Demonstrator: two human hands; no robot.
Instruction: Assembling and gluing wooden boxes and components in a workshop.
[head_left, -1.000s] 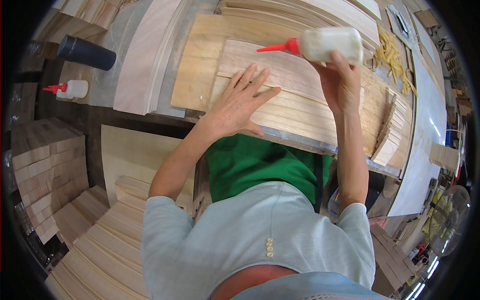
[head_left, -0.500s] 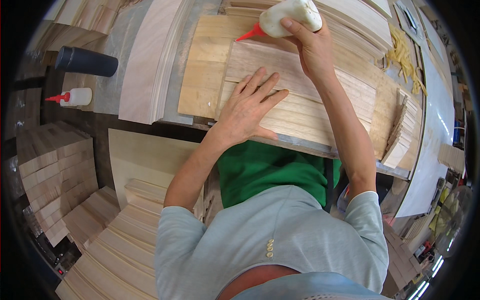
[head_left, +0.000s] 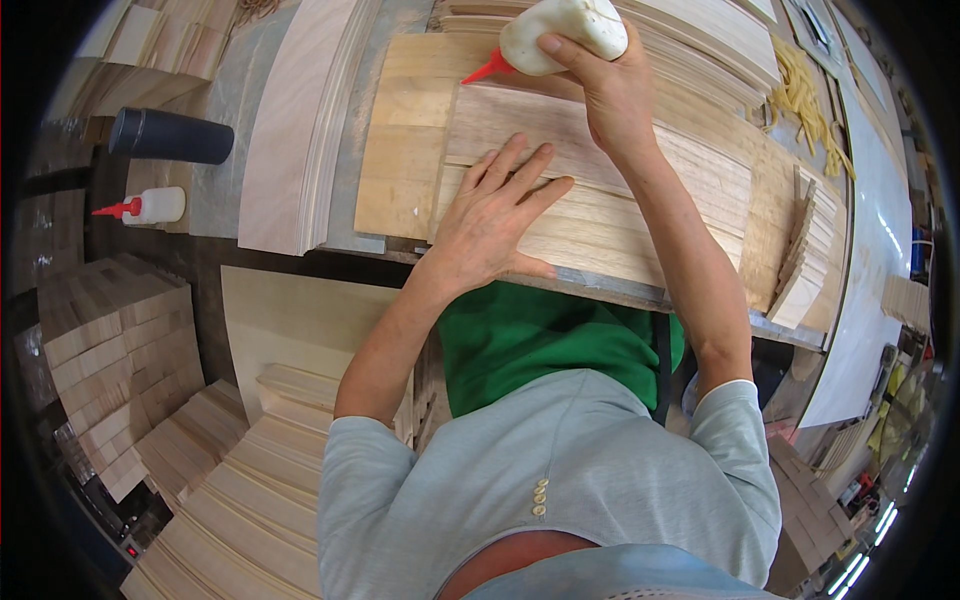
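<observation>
Here I am, bottle up and on the mark! My right hand [head_left: 615,95] is wrapped around the white squeeze bottle [head_left: 565,35], tipped so its red nozzle [head_left: 488,68] points at the far left corner of the pale boards [head_left: 590,235]. Touching the wood or just above it? I can't tell, and I can't tell whether I'm squeezing either. My left hand [head_left: 487,215] is spread wide, palm down, fingers fanned across those boards, gripping nothing.

So how far along? The boards are laid flat, side by side, on the yellowish panel [head_left: 400,130] on the surface [head_left: 225,150]: that much is done. No wet line shows along the part of the far edge I can see, and my right hand and forearm cover some of the rest, so I judge the bottle work barely begun, with most of that edge left. Behind, the stack of long boards [head_left: 690,50] lies clear of my hands; off right sits the bundle of short strips [head_left: 805,255].

And the change! A second ago the bottle is up over the right part of the boards; now it's at the far left corner. Since half a second ago it hardly shifts, and my left hand keeps its place throughout.
</observation>
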